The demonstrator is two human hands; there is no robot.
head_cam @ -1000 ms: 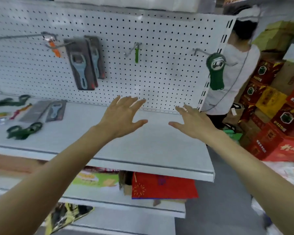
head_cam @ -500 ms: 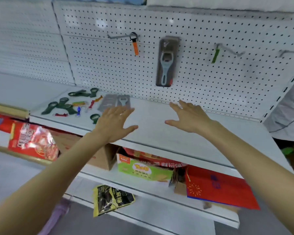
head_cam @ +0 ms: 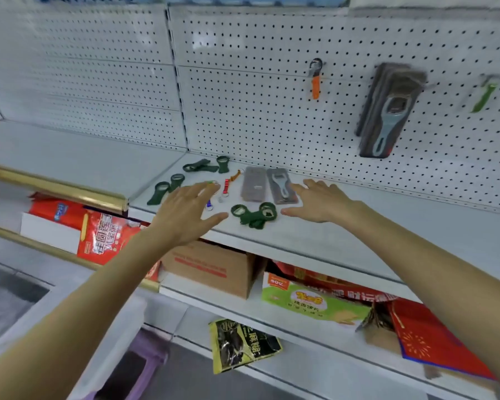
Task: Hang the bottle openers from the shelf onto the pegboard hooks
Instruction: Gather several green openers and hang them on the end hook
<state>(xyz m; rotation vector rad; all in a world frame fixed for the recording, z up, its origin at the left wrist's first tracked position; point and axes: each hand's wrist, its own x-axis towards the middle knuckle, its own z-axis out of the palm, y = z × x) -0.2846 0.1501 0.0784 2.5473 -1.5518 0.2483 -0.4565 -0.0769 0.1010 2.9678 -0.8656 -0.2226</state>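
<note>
Pegboard [head_cam: 257,111] is covering the whole back wall, w/ the white shelf [head_cam: 387,226] sitting right under it. Lower shelves are holding a cardboard box [head_cam: 211,267], red packet [head_cam: 104,238], green box [head_cam: 309,301], red folder [head_cam: 433,342] & a black-yellow bag [head_cam: 243,345]. A gold rail [head_cam: 55,186] is edging the next shelf to the left.

Hanging carded pack [head_cam: 387,111], a grey opener on a dark card, is sitting on the board at right. An orange opener [head_cam: 315,82] is hanging to its left and a green opener [head_cam: 482,98], blurred, to its right.

Two flat carded packs [head_cam: 253,183] are lying side by side at the shelf's left end. Dark green openers [head_cam: 254,215] are lying in front of them, w/ more behind & to the left. A small red opener [head_cam: 226,186] is lying in the middle.

L hand [head_cam: 185,212] & R hand [head_cam: 321,202] are both hovering over this pile, fingers spread, holding nothing. L hand is hiding some small pieces; R fingertips are reaching over the nearer pack's edge.

Vs 0.5 s ago: view is swinging left, so the pile, then off to the left of both hands, is now lying under & btwn them. Hands are keeping the same spread pose.
</note>
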